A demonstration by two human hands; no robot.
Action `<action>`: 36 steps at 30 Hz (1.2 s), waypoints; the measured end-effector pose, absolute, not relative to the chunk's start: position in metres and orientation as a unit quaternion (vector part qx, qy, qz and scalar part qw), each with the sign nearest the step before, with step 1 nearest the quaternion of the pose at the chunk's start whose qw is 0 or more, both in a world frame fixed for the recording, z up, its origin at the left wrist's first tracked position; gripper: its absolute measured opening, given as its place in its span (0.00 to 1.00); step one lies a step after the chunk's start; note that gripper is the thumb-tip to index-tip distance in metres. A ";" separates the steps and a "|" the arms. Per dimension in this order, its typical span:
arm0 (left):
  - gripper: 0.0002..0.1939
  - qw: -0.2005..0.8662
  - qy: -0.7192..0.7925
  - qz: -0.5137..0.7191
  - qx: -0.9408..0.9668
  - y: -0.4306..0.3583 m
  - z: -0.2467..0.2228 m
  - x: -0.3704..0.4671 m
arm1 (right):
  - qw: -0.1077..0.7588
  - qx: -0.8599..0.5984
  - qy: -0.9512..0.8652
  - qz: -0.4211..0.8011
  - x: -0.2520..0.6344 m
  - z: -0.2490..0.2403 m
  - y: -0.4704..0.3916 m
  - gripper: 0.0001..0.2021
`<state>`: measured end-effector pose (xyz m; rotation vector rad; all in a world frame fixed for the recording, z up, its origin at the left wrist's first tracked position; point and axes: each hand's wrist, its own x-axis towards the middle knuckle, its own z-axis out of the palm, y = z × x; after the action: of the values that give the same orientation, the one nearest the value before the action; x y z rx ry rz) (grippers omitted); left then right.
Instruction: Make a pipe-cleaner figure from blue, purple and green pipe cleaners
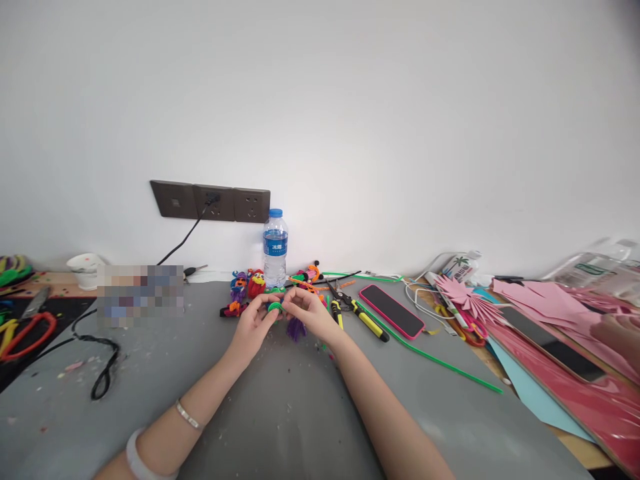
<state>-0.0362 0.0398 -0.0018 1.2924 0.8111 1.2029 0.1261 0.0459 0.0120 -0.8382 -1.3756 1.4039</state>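
Both my hands meet over the grey table mat, in front of a water bottle (275,250). Between the fingertips is a small green coiled piece (275,307). My left hand (253,327) pinches it from the left, and my right hand (309,315) closes on it from the right, fingers bent. Colourful fuzzy figures, one red (257,285) and one purple and blue (239,285), stand just behind my left hand. A purple tuft (296,329) shows below my right hand. Yellow and black pliers (367,321) lie to the right of it.
A pink-edged phone (393,311) and a long green stem (440,361) lie at right. Further right are pink papers (545,307), another phone (553,343) and another person's hand (620,337). Orange scissors (35,337), a black cable (106,367) and a white cup (86,271) are at left.
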 end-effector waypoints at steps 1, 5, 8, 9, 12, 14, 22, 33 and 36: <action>0.14 0.562 0.345 0.516 0.547 0.040 -0.002 -0.036 | 0.481 -0.344 -0.562 0.578 0.126 0.012 0.046 0.16; 0.17 0.552 0.355 0.534 0.533 0.042 -0.004 -0.036 | 0.489 -0.342 -0.562 0.573 0.125 0.012 0.046 0.15; 0.18 0.554 0.359 0.530 0.532 0.042 -0.004 -0.036 | 0.495 -0.340 -0.564 0.566 0.125 0.011 0.047 0.15; 0.18 0.555 0.359 0.528 0.534 0.042 -0.004 -0.036 | 0.497 -0.341 -0.564 0.565 0.125 0.011 0.047 0.15; 0.18 0.561 0.356 0.522 0.535 0.040 -0.002 -0.036 | 0.502 -0.340 -0.563 0.562 0.124 0.011 0.047 0.15; 0.18 0.563 0.355 0.522 0.533 0.040 -0.001 -0.036 | 0.504 -0.339 -0.561 0.563 0.123 0.011 0.047 0.15; 0.15 0.580 0.337 0.543 0.505 0.043 -0.005 -0.035 | 0.478 -0.314 -0.542 0.616 0.121 0.009 0.046 0.16; 0.12 0.608 0.315 0.542 0.487 0.038 0.002 -0.034 | 0.490 -0.297 -0.592 0.567 0.124 0.014 0.041 0.13; 0.11 0.608 0.322 0.543 0.481 0.038 0.000 -0.035 | 0.478 -0.294 -0.625 0.543 0.124 0.015 0.040 0.14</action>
<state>-0.0346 0.0379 0.0003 1.1123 0.7442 1.2553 0.1243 0.0396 0.0152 -0.7179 -1.5251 1.3252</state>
